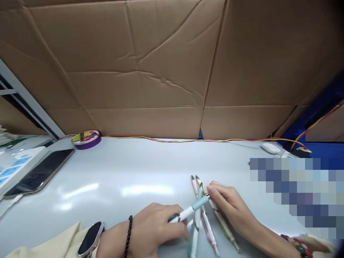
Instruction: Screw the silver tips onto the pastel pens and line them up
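A white and light-blue pen (190,212) slants above the other pens, its right end pinched in the fingers of my right hand (228,202). Its dark left end overlaps my left hand (158,227), whose fingers curl downward. A small white piece shows by those fingertips; what they grip, if anything, is hidden. Beneath lie several pens close together: a pale green pen (196,225) next to my left fingertips, a pink pen (210,233) in the middle, and an olive-beige pen (224,225) alongside my right hand. Some of them cross one another.
A phone (40,172) lies at the left beside a white box with blue labels (18,165). Near the back edge sit a purple round tape roll (87,140) and a white mouse (270,148). Thin red and yellow wires (161,140) run below a cardboard wall (134,89). Pixelation covers the right side.
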`<action>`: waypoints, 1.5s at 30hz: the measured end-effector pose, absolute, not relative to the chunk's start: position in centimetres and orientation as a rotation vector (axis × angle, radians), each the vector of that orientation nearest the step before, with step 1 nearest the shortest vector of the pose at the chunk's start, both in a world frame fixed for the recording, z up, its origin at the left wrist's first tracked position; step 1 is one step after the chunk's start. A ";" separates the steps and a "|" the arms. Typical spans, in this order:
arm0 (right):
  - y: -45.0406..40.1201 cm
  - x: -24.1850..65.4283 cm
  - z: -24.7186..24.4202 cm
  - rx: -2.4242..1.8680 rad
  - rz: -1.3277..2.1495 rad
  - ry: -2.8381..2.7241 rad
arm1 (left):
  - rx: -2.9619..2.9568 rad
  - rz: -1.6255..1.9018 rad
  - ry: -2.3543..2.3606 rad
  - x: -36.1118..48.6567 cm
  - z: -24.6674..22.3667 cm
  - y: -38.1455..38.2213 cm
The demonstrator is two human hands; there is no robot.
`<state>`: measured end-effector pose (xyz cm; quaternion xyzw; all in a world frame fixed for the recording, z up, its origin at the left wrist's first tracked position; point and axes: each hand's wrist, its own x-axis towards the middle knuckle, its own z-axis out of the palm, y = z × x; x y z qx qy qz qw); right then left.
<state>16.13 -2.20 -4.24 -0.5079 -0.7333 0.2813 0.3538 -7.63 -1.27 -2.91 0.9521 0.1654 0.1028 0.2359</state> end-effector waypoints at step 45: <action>-1.5 18.3 -7.4 -1.348 0.186 -2.341 | 2.529 0.310 1.059 -7.7 -4.4 -1.7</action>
